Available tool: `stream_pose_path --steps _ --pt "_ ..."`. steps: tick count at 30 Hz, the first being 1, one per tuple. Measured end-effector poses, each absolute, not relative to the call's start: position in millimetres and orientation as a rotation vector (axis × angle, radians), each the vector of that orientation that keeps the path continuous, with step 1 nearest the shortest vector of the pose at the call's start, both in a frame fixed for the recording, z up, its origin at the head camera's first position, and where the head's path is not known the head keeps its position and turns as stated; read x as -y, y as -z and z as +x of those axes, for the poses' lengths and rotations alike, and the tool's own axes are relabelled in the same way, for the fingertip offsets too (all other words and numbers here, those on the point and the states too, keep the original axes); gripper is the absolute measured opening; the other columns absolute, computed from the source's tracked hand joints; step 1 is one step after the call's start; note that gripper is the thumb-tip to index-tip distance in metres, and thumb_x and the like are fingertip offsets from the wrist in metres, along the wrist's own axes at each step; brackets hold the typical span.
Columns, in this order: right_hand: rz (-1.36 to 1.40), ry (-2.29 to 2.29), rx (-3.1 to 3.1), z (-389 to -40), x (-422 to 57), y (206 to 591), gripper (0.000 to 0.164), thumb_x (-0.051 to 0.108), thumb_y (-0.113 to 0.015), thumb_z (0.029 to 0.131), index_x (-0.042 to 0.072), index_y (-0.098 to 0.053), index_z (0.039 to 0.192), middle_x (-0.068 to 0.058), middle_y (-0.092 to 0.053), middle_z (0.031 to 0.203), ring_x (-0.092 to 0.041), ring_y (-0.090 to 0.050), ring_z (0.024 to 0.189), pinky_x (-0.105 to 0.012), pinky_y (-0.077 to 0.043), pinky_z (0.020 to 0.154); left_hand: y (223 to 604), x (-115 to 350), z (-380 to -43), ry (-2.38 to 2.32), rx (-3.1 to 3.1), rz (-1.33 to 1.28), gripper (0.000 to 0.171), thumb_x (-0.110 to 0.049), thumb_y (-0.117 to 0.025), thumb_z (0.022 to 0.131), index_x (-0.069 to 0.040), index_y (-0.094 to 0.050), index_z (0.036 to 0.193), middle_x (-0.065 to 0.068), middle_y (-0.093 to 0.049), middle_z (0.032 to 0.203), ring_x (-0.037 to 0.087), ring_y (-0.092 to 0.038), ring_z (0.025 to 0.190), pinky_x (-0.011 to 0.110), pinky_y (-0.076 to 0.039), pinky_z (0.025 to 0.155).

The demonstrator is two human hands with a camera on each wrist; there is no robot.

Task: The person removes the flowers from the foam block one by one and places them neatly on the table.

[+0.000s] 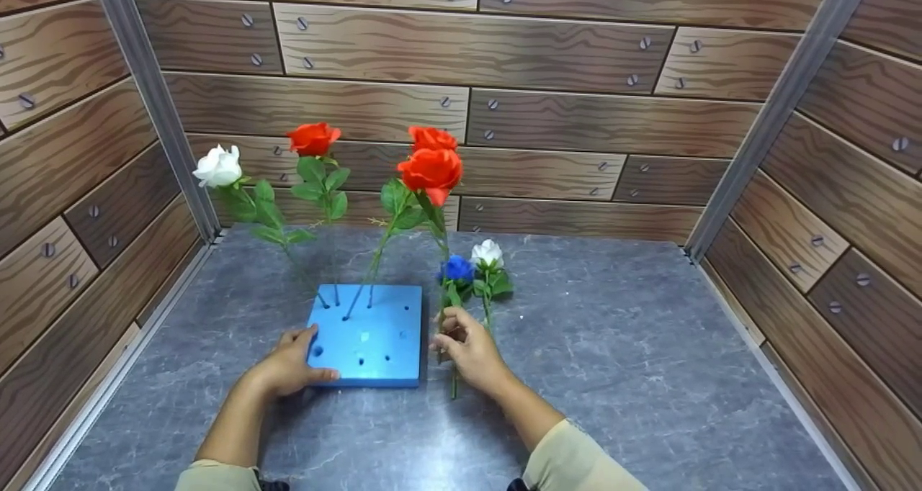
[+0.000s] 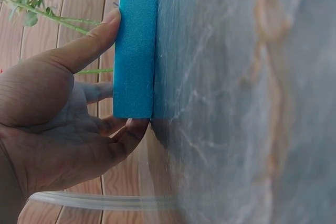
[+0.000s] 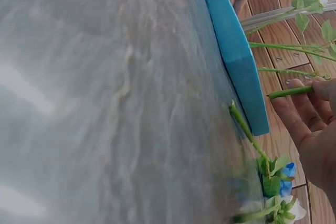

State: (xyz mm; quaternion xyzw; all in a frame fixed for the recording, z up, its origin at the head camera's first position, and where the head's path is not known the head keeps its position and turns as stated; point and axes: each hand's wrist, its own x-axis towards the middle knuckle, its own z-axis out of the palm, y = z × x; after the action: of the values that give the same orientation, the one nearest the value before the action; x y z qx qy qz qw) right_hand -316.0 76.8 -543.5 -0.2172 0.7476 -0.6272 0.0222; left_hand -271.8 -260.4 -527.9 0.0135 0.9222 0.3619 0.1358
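My left hand (image 1: 292, 365) holds the near left corner of a light blue block (image 1: 382, 340) with holes in its top. In the left wrist view the thumb lies on the block's top and the fingers are at its side. My right hand (image 1: 468, 350) pinches the stem of a red rose (image 1: 432, 173), held upright just right of the block. The right wrist view shows the stem's lower end (image 3: 289, 92) free of the block. A white rose (image 1: 218, 165), a red rose (image 1: 314, 139) and another red rose (image 1: 432, 137), partly hidden, rise from the block's far left part.
On the grey marbled table (image 1: 612, 347), right of the block, lie a blue rose (image 1: 457, 268) and a white rose (image 1: 488, 253), their stems pointing towards me. Wood-patterned walls (image 1: 547, 124) with metal corner posts enclose the table at the back and sides.
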Motion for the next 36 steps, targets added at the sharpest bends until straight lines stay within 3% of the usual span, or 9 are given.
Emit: stream_pose_path --steps 9,19,24,31,36 --pt "-0.640 1.934 -2.365 -314.0 -91.0 549.6 0.020 -0.005 -0.065 0.104 -0.004 -0.061 0.123 -0.020 -0.066 0.104 -0.035 -0.079 0.096 -0.037 -0.068 0.075 528.0 261.4 -272.2 -1.029 -2.675 0.038 0.116 -0.043 -0.087 0.092 0.006 -0.018 0.170 0.044 -0.016 0.169 0.068 -0.024 0.156 0.075 -0.034 0.123" --pt "-0.597 1.965 -2.330 -313.8 -109.3 552.9 0.028 -0.004 -0.064 0.105 -0.009 -0.057 0.132 -0.019 -0.063 0.109 -0.045 -0.076 0.101 -0.048 -0.069 0.082 528.4 261.6 -271.8 -1.031 -2.670 0.023 0.116 -0.045 -0.087 0.092 0.004 -0.018 0.171 0.043 -0.015 0.171 0.067 -0.023 0.157 0.076 -0.033 0.123" --pt "-0.571 1.952 -2.378 -312.5 -119.7 553.7 0.024 -0.006 -0.064 0.104 -0.006 -0.059 0.127 -0.024 -0.064 0.110 -0.042 -0.078 0.097 -0.044 -0.069 0.075 528.0 259.7 -272.2 -1.040 -2.664 0.026 0.116 -0.045 -0.087 0.092 0.004 -0.017 0.171 0.042 -0.015 0.171 0.067 -0.021 0.157 0.075 -0.032 0.124" --pt "-0.517 1.953 -2.396 -313.4 -133.6 549.5 0.025 -0.008 -0.065 0.102 -0.010 -0.057 0.126 -0.019 -0.066 0.105 -0.034 -0.079 0.093 -0.034 -0.067 0.072 527.6 259.2 -272.4 -1.038 -2.665 0.022 0.117 -0.045 -0.087 0.092 0.004 -0.017 0.171 0.043 -0.015 0.171 0.067 -0.021 0.158 0.075 -0.031 0.125" --pt "-0.507 1.927 -2.393 -313.4 -142.5 548.1 0.022 -0.008 -0.066 0.101 -0.007 -0.059 0.122 -0.015 -0.066 0.101 -0.035 -0.079 0.093 -0.037 -0.066 0.064 528.1 260.0 -272.0 -1.048 -2.656 0.027 0.116 -0.044 -0.087 0.093 0.004 -0.016 0.171 0.042 -0.015 0.170 0.068 -0.022 0.157 0.076 -0.033 0.123"
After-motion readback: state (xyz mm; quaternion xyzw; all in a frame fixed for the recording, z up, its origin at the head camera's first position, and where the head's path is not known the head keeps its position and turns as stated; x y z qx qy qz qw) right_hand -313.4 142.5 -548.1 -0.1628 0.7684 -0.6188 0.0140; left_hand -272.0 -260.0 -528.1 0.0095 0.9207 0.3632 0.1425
